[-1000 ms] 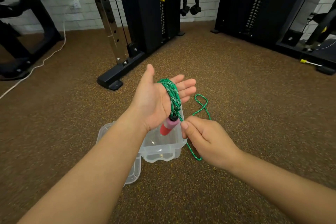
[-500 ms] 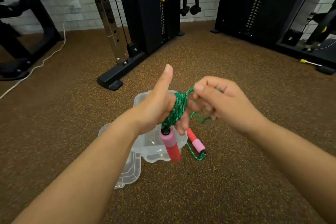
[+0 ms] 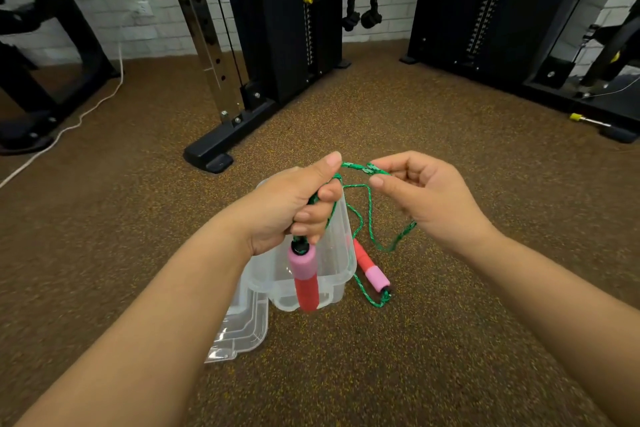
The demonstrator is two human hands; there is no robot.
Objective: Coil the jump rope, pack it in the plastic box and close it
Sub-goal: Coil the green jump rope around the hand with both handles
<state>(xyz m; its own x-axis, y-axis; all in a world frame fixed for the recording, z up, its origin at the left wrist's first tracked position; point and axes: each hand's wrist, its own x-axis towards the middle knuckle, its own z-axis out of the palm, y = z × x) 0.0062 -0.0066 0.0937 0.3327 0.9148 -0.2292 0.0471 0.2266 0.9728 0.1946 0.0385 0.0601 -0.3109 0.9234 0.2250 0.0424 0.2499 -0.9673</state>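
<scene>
The left hand (image 3: 294,208) is curled into a fist around the coils of the green jump rope (image 3: 363,218), and one pink-and-red handle (image 3: 304,276) hangs straight down from below that fist. The right hand (image 3: 422,198) pinches the free strand between thumb and forefinger, just beside the left thumb, so a short taut length bridges the two hands. From there the rope drops in slack loops to the second handle (image 3: 372,269), which lies on the floor just to the right of the clear plastic box (image 3: 341,250). The box stands open beneath the hands, and its lid (image 3: 242,326) lies on the floor at its near left corner.

The step in hand looks like winding — several turns are gathered, but a good length is loose. To do it well, keep the left fist firm so the gathered turns do not slip, and feed each new turn with even tension alongside the others. Let the slack run freely through the pinch — the floor loops could kink or snag on the box's rim. The trailing handle will drag as the rope shortens.
</scene>
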